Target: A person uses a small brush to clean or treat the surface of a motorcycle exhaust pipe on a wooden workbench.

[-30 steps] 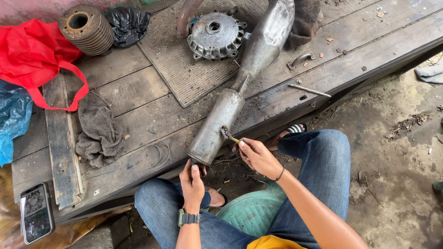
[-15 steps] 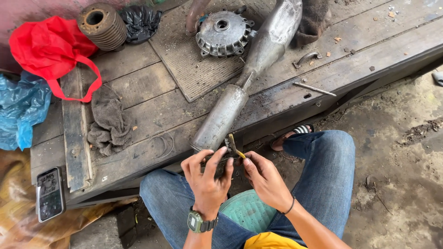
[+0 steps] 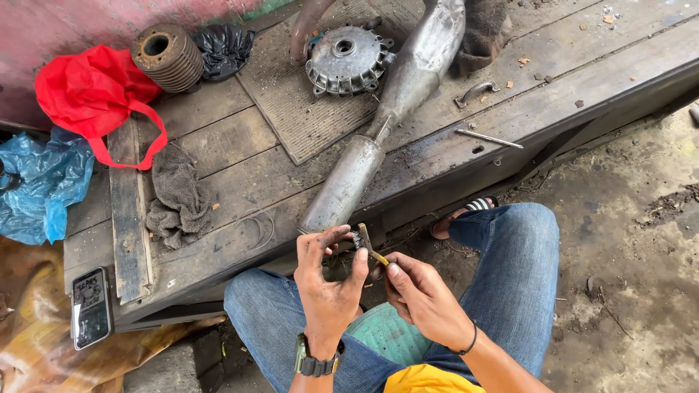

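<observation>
Fingers (image 3: 341, 236) pinching brush (image 3: 362, 240) beside muffler (image 3: 342, 185)

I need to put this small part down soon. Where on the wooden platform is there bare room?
Bare planks lie between the grey rag and the exhaust pipe, and right of the pipe around the thin rod. The back edge is crowded: red bag, finned cylinder, round metal hub. Both hands hold the part below the pipe's end.

Only one view: cam sat on my head, looking steeply down over my lap. My left hand (image 3: 329, 280) and right hand (image 3: 422, 298) were close, bottom-centre. Beyond my knees it faced the wooden platform (image 3: 240, 138), w/ dirt ground (image 3: 626, 240) on the right. No 2nd view to overlap.
</observation>
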